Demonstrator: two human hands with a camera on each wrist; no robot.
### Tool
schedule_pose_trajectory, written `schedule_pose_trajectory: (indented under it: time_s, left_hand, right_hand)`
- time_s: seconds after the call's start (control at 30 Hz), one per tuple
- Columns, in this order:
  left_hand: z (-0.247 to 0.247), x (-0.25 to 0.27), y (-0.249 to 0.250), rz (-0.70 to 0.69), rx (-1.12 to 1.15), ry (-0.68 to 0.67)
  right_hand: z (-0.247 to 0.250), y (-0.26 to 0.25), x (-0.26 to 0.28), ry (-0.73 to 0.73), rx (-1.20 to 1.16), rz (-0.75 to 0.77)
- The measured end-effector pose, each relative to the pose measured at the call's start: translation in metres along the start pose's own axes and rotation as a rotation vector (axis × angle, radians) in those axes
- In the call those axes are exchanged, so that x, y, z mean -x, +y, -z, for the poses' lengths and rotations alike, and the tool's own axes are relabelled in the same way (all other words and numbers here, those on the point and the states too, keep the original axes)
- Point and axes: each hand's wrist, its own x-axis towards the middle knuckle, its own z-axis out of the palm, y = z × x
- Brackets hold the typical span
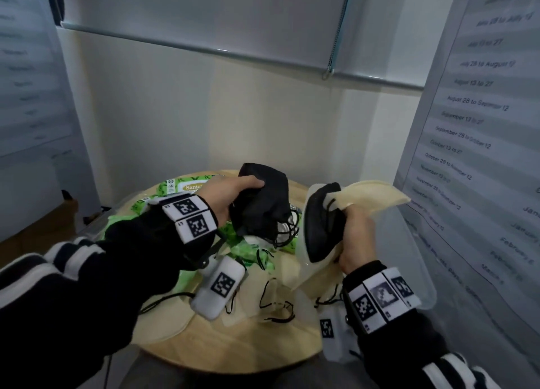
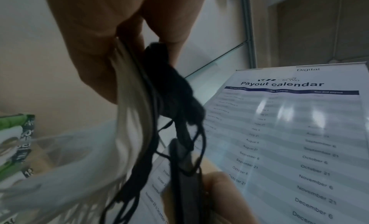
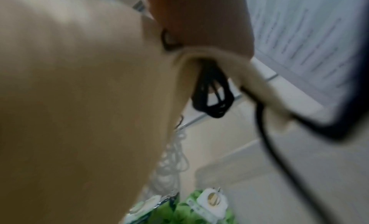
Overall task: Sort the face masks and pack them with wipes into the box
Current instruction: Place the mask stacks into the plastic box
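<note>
My left hand [image 1: 244, 186] is raised over the round table and grips a bunch of black face masks [image 1: 260, 204]; the left wrist view shows a white mask [image 2: 131, 101] in the same grip, with black ear loops [image 2: 179, 140] hanging. To the right, my right hand [image 1: 352, 222] grips a cream mask [image 1: 374, 194] together with a black mask [image 1: 321, 225] that has a pale one behind it. The cream mask [image 3: 79, 101] fills the blurred right wrist view. Green wipes packs [image 1: 175, 187] lie on the table behind my left wrist. A clear plastic box [image 1: 418, 260] stands just right of my right hand.
Loose pale masks with black loops [image 1: 274, 299] lie on the wooden table [image 1: 233, 353]. A glossy payout calendar poster [image 1: 473, 155] stands close on the right and another sheet [image 1: 29, 81] on the left. A cardboard box [image 1: 43, 231] sits low on the left.
</note>
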Motion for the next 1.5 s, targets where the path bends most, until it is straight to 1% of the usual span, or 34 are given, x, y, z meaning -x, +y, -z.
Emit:
schedule_pose_trajectory:
  time_s: [0.07, 0.13, 0.2, 0.3, 0.37, 0.47, 0.6, 0.7, 0.8, 0.87, 0.93, 1.1, 1.3, 1.43, 1.5]
  left_hand:
    - [0.002, 0.0, 0.001, -0.017, -0.014, 0.011]
    - [0.004, 0.0, 0.001, -0.024, -0.025, 0.022]
    - [0.005, 0.001, 0.002, -0.019, -0.039, 0.023]
    - [0.005, 0.004, 0.005, -0.008, -0.04, -0.004]
    - [0.006, 0.005, 0.008, -0.012, -0.02, -0.016]
    - [0.004, 0.008, 0.015, -0.014, 0.011, -0.037]
    - [-0.003, 0.017, 0.021, -0.046, -0.051, -0.056]
    - [-0.007, 0.021, 0.022, -0.06, -0.1, -0.075]
    - [-0.01, 0.024, 0.023, -0.066, -0.123, -0.089]
    - [-0.013, 0.027, 0.023, -0.067, -0.15, -0.102]
    - [-0.015, 0.03, 0.022, -0.059, -0.173, -0.114]
    - [-0.019, 0.028, 0.021, -0.05, -0.249, -0.079]
    - [-0.018, 0.024, 0.017, -0.057, -0.359, -0.104]
    - [-0.014, 0.021, 0.016, -0.063, -0.384, -0.112]
    - [-0.011, 0.021, 0.018, -0.055, -0.378, -0.133]
  right_hand:
    - [0.001, -0.004, 0.002, -0.033, -0.031, 0.024]
    - [0.0, -0.008, 0.005, -0.096, -0.079, 0.022]
    - [-0.002, -0.012, 0.01, -0.184, -0.121, 0.026]
    - [-0.005, -0.017, 0.018, -0.355, -0.164, 0.02]
    - [-0.006, -0.018, 0.02, -0.433, -0.171, -0.002]
    - [-0.005, -0.018, 0.026, -0.485, -0.184, -0.051]
    - [-0.003, -0.021, 0.029, -0.557, -0.268, -0.064]
    - [-0.007, -0.023, 0.025, -0.556, -0.246, -0.034]
    - [-0.012, -0.019, 0.023, -0.477, -0.123, -0.023]
    - [-0.013, -0.015, 0.023, -0.462, -0.052, -0.034]
    - [-0.014, -0.014, 0.023, -0.451, 0.0, -0.006]
    - [-0.011, -0.015, 0.018, -0.336, 0.025, 0.003]
    - [-0.005, -0.011, 0.02, -0.385, -0.036, 0.046]
    - [-0.003, -0.009, 0.015, -0.363, -0.065, -0.025]
    - [-0.003, -0.009, 0.016, -0.399, -0.055, -0.055]
